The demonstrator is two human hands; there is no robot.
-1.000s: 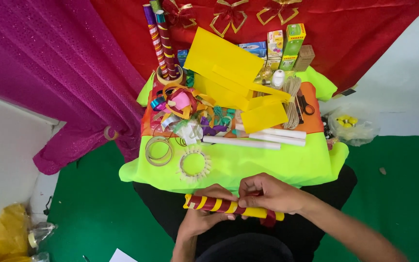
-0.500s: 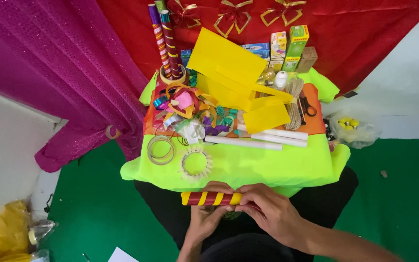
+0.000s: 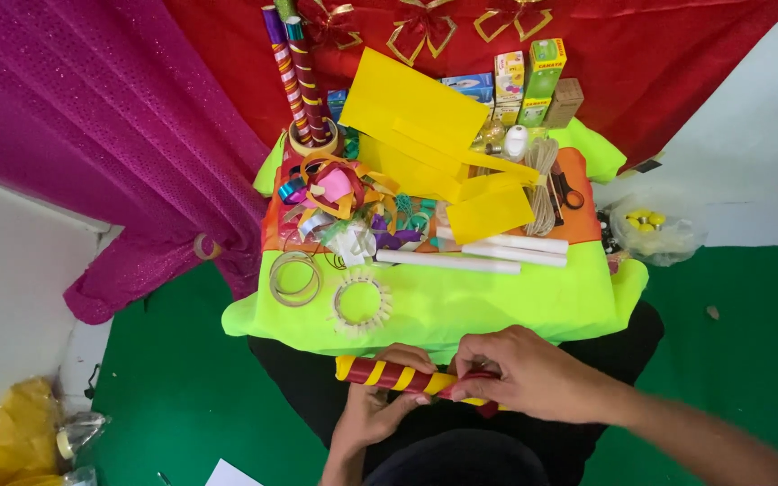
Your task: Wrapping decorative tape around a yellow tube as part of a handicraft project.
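Both hands hold a stick (image 3: 398, 375) wrapped in yellow and dark red stripes, lying crosswise over the person's lap just below the near edge of the counter (image 3: 497, 301) with its bright green cloth. The left hand (image 3: 373, 416) cups the stick from beneath, fingers curled shut around its middle, while the right hand (image 3: 533, 373) closes over its right end, fingers pinching red ribbon against it. On the counter lie two rings (image 3: 295, 277), white tubes (image 3: 497, 250) and yellow paper sheets (image 3: 425, 126).
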